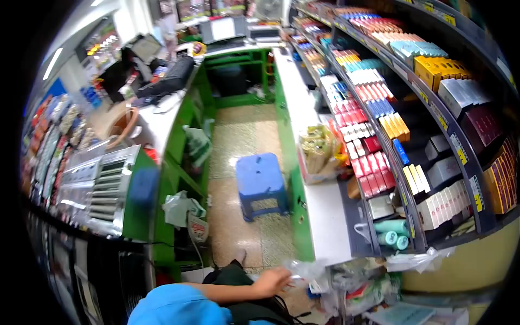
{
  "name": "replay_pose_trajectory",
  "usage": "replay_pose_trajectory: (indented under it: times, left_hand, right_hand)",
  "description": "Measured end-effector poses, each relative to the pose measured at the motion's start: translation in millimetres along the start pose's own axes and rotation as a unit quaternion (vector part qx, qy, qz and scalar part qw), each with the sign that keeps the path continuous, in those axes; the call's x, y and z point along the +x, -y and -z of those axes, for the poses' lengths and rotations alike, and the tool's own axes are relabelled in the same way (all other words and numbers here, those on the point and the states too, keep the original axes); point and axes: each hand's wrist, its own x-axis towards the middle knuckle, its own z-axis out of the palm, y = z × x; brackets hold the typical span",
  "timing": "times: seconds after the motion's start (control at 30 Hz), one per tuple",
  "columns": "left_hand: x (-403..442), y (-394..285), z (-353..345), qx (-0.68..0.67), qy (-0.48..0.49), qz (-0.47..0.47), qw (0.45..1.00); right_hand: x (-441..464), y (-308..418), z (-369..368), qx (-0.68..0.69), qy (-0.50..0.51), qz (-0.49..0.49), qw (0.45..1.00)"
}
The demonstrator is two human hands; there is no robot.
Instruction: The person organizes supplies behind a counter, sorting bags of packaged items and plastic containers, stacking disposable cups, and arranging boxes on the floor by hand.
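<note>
My left hand (272,281) reaches across from the blue sleeve (179,304) at the lower left. Its fingers look curled, and they meet the edge of a clear plastic bag (310,272) at the end of the right-hand counter; the fingertips are slightly blurred. More crumpled plastic bags (352,279) hang and lie just right of that one. My right hand is out of view. Below the arm show my dark trousers (230,276) and one foot.
A blue plastic stool (261,181) stands on the tiled floor (225,200) between green cabinets. Shelves of small boxes (374,173) rise above the white counter (327,216) on the right. At left are a hanging white bag (181,208) and a cord. A monitor (223,30) stands at the back.
</note>
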Motion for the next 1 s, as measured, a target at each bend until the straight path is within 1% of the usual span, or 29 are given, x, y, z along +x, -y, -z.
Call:
replay_pose_trajectory:
  times: [0.03,0.07,0.1,0.13,0.17,0.2,0.27,0.33,0.4,0.43,0.47,0.53,0.57,0.63,0.7,0.73,0.77,0.8,0.83,0.87,0.9,0.93,0.97,1.0]
  left_hand:
    - [0.6,6.5,14.7,-0.022,-0.019,0.031,0.999]
    - [1.3,12.0,32.1,-0.021,-0.044,0.028,0.998]
    - [0.8,16.2,52.2,-0.017,-0.066,0.028,0.997]
    - [1.4,23.3,68.6,0.013,-0.074,0.016,0.997]
    - [3.6,31.0,84.9,0.045,-0.085,0.001,0.995]
    - [6.4,34.5,102.4,0.063,-0.078,0.005,0.995]
    - [12.0,44.7,130.6,0.094,-0.079,-0.004,0.992]
    - [15.6,55.0,153.5,0.105,-0.064,-0.018,0.992]
    - [23.5,56.6,171.2,0.123,-0.065,-0.031,0.99]
    - [28.0,55.1,176.8,0.125,-0.058,-0.041,0.99]
    - [30.8,52.5,180.4,0.113,-0.073,-0.03,0.991]
    - [38.0,47.0,181.3,0.09,-0.097,-0.013,0.991]
    - [40.4,46.5,175.7,0.09,-0.095,-0.012,0.991]
    - [47.3,46.7,167.0,0.037,-0.131,0.013,0.991]
    - [60.0,29.3,163.6,0.068,-0.12,0.007,0.99]
    - [67.8,22.0,158.2,0.026,-0.122,0.018,0.992]
    - [73.4,17.4,153.6,-0.017,-0.124,0.029,0.992]
    - [80.2,21.5,144.9,-0.034,-0.112,0.059,0.991]
    - [87.6,19.2,136.8,-0.034,-0.111,0.06,0.991]
    - [98.7,12.1,127.4,-0.166,-0.106,0.106,0.975]
    - [110.9,3.3,118.3,-0.294,-0.099,0.148,0.939]
    - [121.7,-10.1,111.3,-0.354,-0.088,0.158,0.918]
    - [131.9,-16.0,103.9,-0.354,-0.088,0.159,0.918]
    - [140.5,-20.3,95.9,-0.411,-0.091,0.183,0.889]
  right_hand:
    - [-7.3,13.7,9.7,-0.009,0.0,-0.01,1.0]
    - [-1.9,13.9,3.6,0.004,-0.215,0.104,0.971]
    - [12.6,5.2,-2.2,-0.025,0.068,-0.022,0.997]
    - [1.4,42.6,34.0,0.068,-0.133,0.077,0.986]
    - [3.0,66.9,60.8,0.042,-0.123,0.054,0.99]
    - [10.0,75.6,71.4,0.04,-0.141,0.041,0.988]
    - [18.3,117.7,115.2,0.05,-0.195,0.041,0.979]
    - [42.2,142.3,141.6,0.067,-0.235,0.067,0.967]
    - [69.9,170.1,170.4,0.055,-0.238,0.077,0.967]
    - [89.6,178.0,177.8,0.039,-0.255,0.096,0.961]
    - [112.0,182.8,180.7,0.022,-0.269,0.116,0.956]
    - [161.4,191.8,184.1,0.065,-0.328,0.167,0.927]
    - [184.2,193.8,183.9,0.051,-0.312,0.175,0.932]
    - [229.4,197.9,178.8,0.046,-0.298,0.186,0.935]
    - [258.6,197.5,168.5,0.053,-0.272,0.179,0.944]
    - [263.2,197.3,165.3,0.058,-0.27,0.178,0.945]
    - [266.4,196.6,162.4,0.003,-0.296,0.191,0.936]
    - [268.6,194.6,160.0,-0.054,-0.321,0.204,0.923]
    - [265.3,192.7,158.1,-0.054,-0.319,0.204,0.924]
    - [255.6,191.4,157.1,-0.043,-0.314,0.212,0.924]
    - [244.8,189.0,157.1,-0.033,-0.31,0.22,0.924]
    - [232.3,185.3,157.3,0.021,-0.334,0.228,0.914]
    - [218.0,180.5,152.2,0.113,-0.327,0.202,0.916]
    - [204.5,173.3,140.9,0.203,-0.316,0.171,0.911]
